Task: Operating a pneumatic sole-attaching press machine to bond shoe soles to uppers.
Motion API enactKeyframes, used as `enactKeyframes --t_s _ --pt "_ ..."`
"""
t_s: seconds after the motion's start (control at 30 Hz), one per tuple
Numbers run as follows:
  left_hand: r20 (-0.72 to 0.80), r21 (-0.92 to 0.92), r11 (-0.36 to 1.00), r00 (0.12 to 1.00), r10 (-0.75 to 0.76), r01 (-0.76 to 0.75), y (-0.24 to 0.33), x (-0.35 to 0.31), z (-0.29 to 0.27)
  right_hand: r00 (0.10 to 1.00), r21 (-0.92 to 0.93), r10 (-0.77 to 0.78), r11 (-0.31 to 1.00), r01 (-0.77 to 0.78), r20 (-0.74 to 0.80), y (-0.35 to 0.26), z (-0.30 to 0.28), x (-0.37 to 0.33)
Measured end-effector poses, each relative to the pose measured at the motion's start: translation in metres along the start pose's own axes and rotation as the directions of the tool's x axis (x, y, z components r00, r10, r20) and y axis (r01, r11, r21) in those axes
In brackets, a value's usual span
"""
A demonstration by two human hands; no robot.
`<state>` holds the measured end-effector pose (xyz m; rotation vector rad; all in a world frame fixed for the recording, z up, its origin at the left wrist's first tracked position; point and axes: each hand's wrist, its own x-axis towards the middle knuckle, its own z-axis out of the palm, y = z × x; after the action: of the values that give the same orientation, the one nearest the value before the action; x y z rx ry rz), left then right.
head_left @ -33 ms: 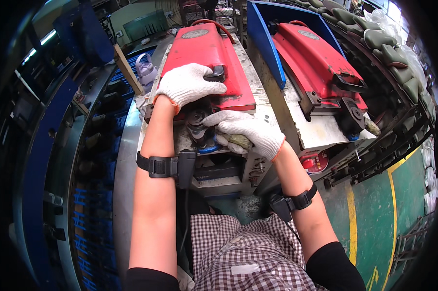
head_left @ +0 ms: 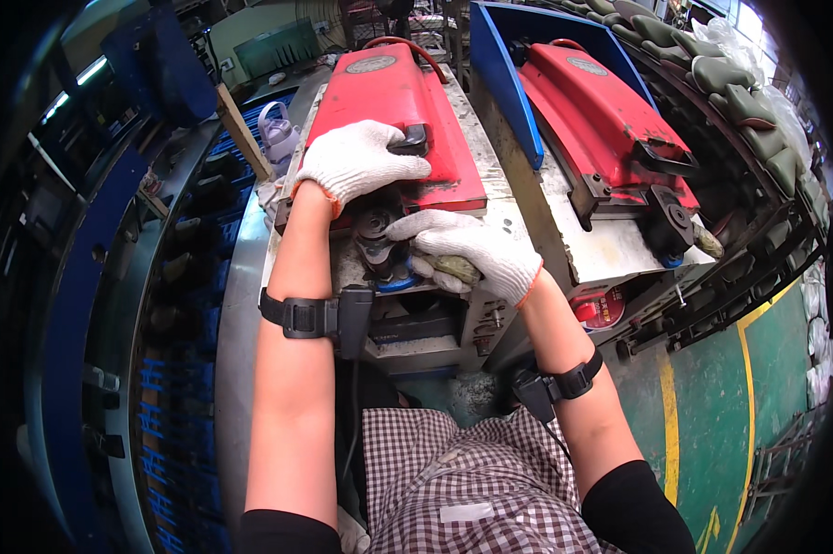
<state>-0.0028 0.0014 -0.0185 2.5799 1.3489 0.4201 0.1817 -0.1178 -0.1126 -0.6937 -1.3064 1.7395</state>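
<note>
In front of me lies a red machine cover (head_left: 370,88) with a black handle (head_left: 411,140) on its top. My left hand (head_left: 365,159), in a white knit glove, is closed at that handle, its fingers partly hiding it. Below the cover's front edge sits a dark metal fixture (head_left: 376,226) with a blue part (head_left: 396,283) at its foot. My right hand (head_left: 472,247), gloved too, is wrapped around a worn olive-tan grip (head_left: 457,268) beside the fixture. Its index finger reaches over to the fixture's side.
A second red machine (head_left: 601,111) with its own black fixture (head_left: 669,222) stands to the right, beyond a blue panel (head_left: 518,92). Olive padded pieces (head_left: 730,78) fill a rack at far right. A lilac bottle (head_left: 278,134) stands left, near a wooden post (head_left: 243,134).
</note>
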Motion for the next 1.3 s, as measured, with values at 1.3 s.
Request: enactKeyframes --t_s 1.3 --pt "-0.053 0.026 1.0 0.999 -0.002 0.003 0.0045 -0.0047 0.0008 0.995 0.012 0.046 0.999 -0.046 -0.085 -0.0021 0.0045 -0.0049"
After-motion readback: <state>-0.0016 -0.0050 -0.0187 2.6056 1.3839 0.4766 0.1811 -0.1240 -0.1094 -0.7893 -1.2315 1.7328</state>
